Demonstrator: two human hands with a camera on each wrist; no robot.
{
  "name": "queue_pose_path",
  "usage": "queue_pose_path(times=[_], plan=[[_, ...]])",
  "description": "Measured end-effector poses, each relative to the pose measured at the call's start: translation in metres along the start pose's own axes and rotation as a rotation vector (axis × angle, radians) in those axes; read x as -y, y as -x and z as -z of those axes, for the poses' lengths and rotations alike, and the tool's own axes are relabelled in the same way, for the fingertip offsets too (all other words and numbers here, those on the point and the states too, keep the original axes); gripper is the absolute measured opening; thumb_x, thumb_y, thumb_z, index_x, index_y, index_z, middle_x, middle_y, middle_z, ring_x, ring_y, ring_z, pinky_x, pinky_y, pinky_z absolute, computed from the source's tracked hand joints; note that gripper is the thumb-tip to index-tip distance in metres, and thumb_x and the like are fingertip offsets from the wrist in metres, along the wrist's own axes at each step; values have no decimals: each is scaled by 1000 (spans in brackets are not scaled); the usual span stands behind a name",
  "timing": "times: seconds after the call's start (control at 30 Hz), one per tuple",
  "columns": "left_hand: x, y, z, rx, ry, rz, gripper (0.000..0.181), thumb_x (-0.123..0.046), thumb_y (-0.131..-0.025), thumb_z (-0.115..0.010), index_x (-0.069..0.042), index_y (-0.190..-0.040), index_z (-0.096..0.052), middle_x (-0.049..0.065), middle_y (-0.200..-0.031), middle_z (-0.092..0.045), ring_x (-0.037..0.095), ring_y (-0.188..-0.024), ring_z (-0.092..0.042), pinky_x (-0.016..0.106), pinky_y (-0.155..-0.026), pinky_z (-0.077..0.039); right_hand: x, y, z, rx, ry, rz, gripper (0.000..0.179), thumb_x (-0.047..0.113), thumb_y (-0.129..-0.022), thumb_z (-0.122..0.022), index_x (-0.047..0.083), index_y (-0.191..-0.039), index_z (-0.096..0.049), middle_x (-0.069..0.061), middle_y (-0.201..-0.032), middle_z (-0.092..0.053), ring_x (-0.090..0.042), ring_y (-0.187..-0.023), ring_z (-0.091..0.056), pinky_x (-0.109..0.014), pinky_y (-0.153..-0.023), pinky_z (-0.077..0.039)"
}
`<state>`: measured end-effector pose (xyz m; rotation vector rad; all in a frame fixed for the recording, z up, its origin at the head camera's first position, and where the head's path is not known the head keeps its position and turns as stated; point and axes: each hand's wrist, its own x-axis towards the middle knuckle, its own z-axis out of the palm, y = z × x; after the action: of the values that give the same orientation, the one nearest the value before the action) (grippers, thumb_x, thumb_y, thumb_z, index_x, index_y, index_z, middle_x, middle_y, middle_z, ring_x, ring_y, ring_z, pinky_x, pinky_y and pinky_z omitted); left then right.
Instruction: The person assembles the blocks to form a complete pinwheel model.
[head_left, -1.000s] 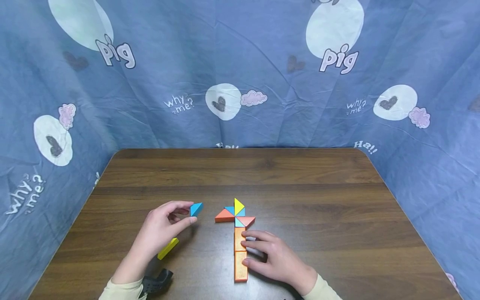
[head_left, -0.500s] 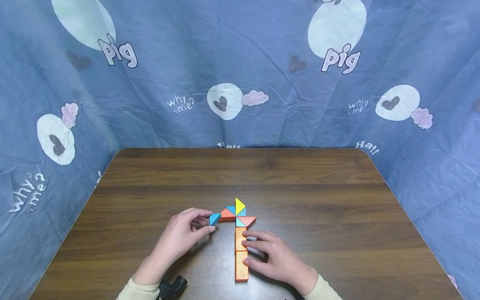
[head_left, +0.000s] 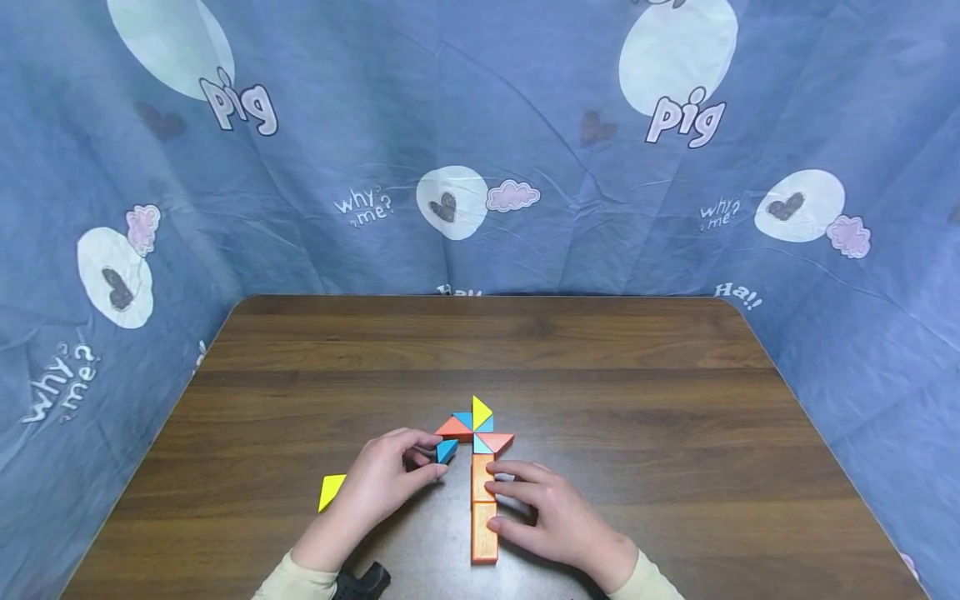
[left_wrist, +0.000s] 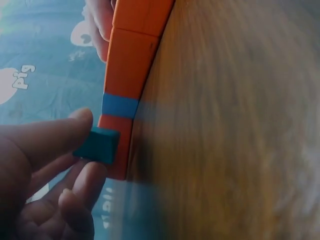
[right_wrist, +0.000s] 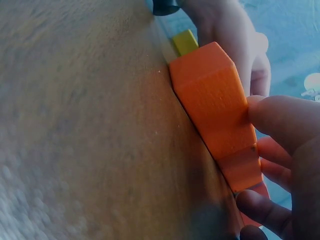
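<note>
My left hand (head_left: 382, 479) pinches a small blue triangular block (head_left: 447, 451) between thumb and fingers, just left of a pinwheel of coloured triangles. That pinwheel has a yellow triangle (head_left: 478, 412) on top, a red triangle (head_left: 453, 429) on the left, a pinkish-red triangle (head_left: 497, 442) on the right, and blue triangles between. Below it, two orange rectangular blocks (head_left: 483, 533) lie end to end as a stem. My right hand (head_left: 551, 517) rests its fingertips along the stem's right side. In the left wrist view, the held block (left_wrist: 100, 145) overlaps a red block (left_wrist: 121, 167).
A loose yellow block (head_left: 331, 490) lies left of the left forearm, partly covered by it. A black wrist device (head_left: 363, 582) sits by the left sleeve. Brown wooden table (head_left: 637, 375) surrounds the figure, with a blue printed curtain (head_left: 570, 233) behind.
My left hand has carried the blue triangular block rightward and slightly nearer, to just below the left red triangle. My right hand stays on the orange blocks.
</note>
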<state>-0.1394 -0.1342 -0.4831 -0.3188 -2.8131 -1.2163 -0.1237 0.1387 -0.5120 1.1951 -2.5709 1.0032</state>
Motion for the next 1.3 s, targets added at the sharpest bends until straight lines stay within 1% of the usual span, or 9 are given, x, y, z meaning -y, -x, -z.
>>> queue_pose_path(times=[0.07, 0.13, 0.33, 0.57, 0.77, 0.87, 1.03, 1.13, 1.3], plan=[[1, 0, -1, 1, -7, 7, 31, -20, -74, -89, -21, -102, -75, -15, -92, -68, -6, -70, -61, 25, -68, -49, 0, 0, 0, -3, 10, 7, 39, 43, -92, -68, 17, -121, -72, 5, -135, -58, -13, -121, -55, -37, -95, -48], [2, 0, -2, 5, -16, 13, 31, -21, -74, -89, -21, -102, -75, -16, -89, -67, -6, -69, -60, 25, -67, -49, 1, 0, 1, 1, 9, -6, 39, 44, -92, -68, 19, -121, -72, 7, -135, -58, -11, -122, -54, -35, -96, -47], [5, 1, -5, 14, -37, 18, 32, -22, -73, -89, -21, -102, -75, -17, -85, -66, -6, -66, -58, 25, -64, -47, 2, 1, -1, -5, 13, -8, 38, 44, -91, -70, 20, -119, -73, 8, -134, -58, -9, -121, -54, -34, -95, -47], [8, 0, -7, 3, -36, 11, 33, -23, -71, -90, -23, -100, -75, -18, -85, -67, -6, -65, -57, 24, -63, -47, 1, 1, -1, -7, 16, 15, 38, 42, -92, -69, 18, -121, -72, 4, -134, -59, -13, -121, -56, -37, -94, -48], [10, 0, -7, -3, -36, -1, 35, -25, -69, -91, -24, -100, -74, -18, -88, -68, -5, -67, -57, 24, -65, -48, 1, 1, -1, -2, 7, 0, 39, 43, -92, -69, 18, -121, -72, 6, -135, -58, -11, -122, -55, -35, -95, -48], [9, 2, -5, -2, -30, 16, 36, -26, -69, -92, -25, -101, -74, -19, -90, -68, -5, -68, -58, 24, -67, -49, 1, 1, -2, -8, 7, 2, 38, 42, -92, -70, 18, -120, -72, 6, -134, -58, -10, -122, -55, -34, -95, -47], [7, 5, -1, 11, -39, 45, 30, -27, -71, -91, -25, -95, -73, -18, -86, -68, -5, -65, -57, 24, -65, -48, 0, 0, -2, -29, 15, 35, 37, 40, -91, -71, 17, -120, -72, 4, -134, -59, -12, -120, -56, -35, -94, -48], [9, 5, -2, 18, -40, 40, 26, -27, -72, -90, -25, -92, -74, -17, -83, -67, -4, -63, -56, 23, -61, -46, -1, 0, -2, -27, 17, 45, 38, 40, -92, -70, 16, -121, -72, 2, -133, -59, -14, -120, -56, -37, -94, -48], [10, 4, -5, 30, -26, 35, 21, -28, -75, -88, -26, -91, -74, -19, -79, -66, -3, -61, -56, 23, -59, -46, -2, 0, -2, -29, 20, 47, 38, 40, -92, -70, 16, -120, -72, 2, -133, -59, -14, -120, -56, -36, -94, -48]])
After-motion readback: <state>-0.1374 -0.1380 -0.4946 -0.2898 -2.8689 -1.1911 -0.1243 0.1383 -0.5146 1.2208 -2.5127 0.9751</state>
